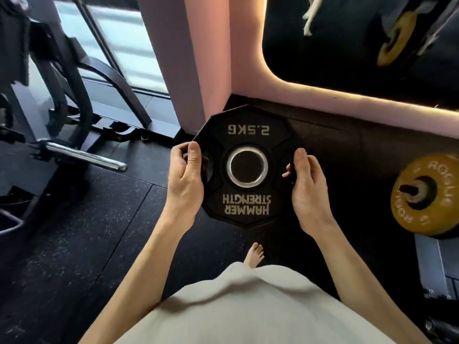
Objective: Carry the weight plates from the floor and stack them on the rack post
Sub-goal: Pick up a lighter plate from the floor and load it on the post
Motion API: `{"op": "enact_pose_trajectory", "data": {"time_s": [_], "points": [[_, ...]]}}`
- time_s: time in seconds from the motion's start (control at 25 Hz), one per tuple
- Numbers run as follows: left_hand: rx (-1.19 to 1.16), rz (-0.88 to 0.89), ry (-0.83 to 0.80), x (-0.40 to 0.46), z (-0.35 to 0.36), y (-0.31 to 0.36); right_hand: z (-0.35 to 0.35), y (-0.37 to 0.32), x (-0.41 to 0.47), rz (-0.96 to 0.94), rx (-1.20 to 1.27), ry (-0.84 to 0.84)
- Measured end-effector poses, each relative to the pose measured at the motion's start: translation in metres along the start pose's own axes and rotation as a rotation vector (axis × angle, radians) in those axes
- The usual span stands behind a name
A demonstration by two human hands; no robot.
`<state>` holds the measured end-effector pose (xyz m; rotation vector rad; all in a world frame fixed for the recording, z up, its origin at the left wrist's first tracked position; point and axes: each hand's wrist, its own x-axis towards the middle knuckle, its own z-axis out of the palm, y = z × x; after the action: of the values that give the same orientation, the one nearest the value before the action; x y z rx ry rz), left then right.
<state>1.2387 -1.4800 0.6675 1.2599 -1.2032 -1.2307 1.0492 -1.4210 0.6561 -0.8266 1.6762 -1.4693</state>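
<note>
Head view, looking down: a person holds a black weight plate [244, 167] flat in front of the body, above the floor mat [99, 232], w/ both hands. Left hand [185, 180] grips the plate's left edge, thumb on top, fingers curled through the left grip slot. Right hand [306, 184] grips the right edge the same way, thumb on top, fingertips showing through the right slot. Nothing else in either hand.

Rack post [409, 189] sits right of the plate, well apart, already carrying a yellow plate [427, 192]. A chrome bar sleeve [84, 155] lies left of the plate, on a dark machine.

Step in hand, as judged: carrying. To do it well, keep both grips even, turn toward the post, tip the plate upright & line its steel-ringed centre hole w/ the post end before sliding on; mind the bare foot [254, 255] just below the plate.

Writing: plate reads "2.5KG" & "HAMMER STRENGTH", upside down to the wearer. Yellow plate reads "ROGUE".
</note>
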Motion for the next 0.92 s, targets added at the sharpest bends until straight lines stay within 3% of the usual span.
{"op": "enact_pose_trajectory", "data": {"time_s": [0.36, 0.56, 0.92], "points": [[-0.05, 0.022, -0.014, 0.206, 0.08, 0.025, 0.037, -0.042, 0.207, -0.006, -0.027, 0.043], [-0.082, 0.049, -0.146, 0.339, 0.114, 0.029, 0.072, -0.053, 0.314, -0.02, 0.044, 0.128], [-0.004, 0.058, -0.498, 0.52, 0.219, 0.072, 0.083, -0.093, 0.452, -0.008, 0.084, 0.514]]}}
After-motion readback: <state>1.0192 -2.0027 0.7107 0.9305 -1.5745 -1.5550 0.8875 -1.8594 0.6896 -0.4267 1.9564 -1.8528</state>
